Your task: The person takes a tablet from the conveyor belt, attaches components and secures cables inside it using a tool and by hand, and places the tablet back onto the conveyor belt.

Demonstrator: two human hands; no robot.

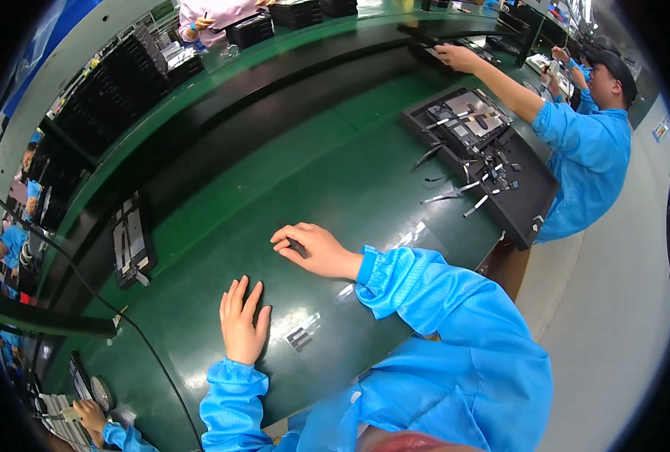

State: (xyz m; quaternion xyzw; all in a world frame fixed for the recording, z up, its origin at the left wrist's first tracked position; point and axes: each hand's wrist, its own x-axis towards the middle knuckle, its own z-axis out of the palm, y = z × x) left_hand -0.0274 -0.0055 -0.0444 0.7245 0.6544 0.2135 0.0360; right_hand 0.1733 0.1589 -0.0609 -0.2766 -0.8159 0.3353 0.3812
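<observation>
My left hand (243, 324) lies flat on the green tabletop (312, 196), fingers stretched out, holding nothing. To its right and a little farther off, my right hand (314, 248) rests with curled fingers around a small dark, slim thing (297, 247). Most of that thing is hidden by the fingers, so I cannot tell its kind. A clear film piece with dark strips (300, 338) sits on the table near my left hand. Another patch of clear film (410, 234) lies beyond my right sleeve.
A black tray (519, 192) at the right carries an opened flat device (467, 120), cables and small parts. At the left stands another device in a black tray (131, 241). A co-worker's arm (504, 87) reaches toward a dark tray (429, 49). A black cable (135, 328) crosses the left side.
</observation>
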